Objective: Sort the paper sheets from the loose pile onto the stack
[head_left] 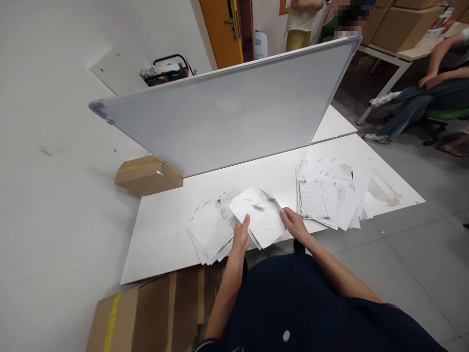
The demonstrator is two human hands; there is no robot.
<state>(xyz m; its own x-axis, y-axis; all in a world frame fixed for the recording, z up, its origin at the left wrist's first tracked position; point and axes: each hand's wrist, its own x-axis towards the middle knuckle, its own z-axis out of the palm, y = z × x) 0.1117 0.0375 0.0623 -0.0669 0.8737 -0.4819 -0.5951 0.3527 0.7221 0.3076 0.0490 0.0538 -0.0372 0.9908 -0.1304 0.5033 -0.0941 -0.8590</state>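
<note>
Between my two hands is a small stack of paper sheets (258, 217), white with dark smudges on the top sheet. My left hand (242, 234) grips its left edge, the thumb lying on top. On the right edge, the fingers of my right hand (294, 224) are closed around the sheets. Left of them a loose pile of papers (210, 230) lies on the white table (161, 234), partly covered by the held stack. Another untidy pile of printed papers (324, 193) rests to the right of my right hand.
A whiteboard (234, 112) stands upright across the table behind the papers. One cardboard box (148, 176) sits by the wall, and larger cardboard boxes (150, 313) are below the table at left. A seated person (414, 107) is at the right, near a desk with boxes.
</note>
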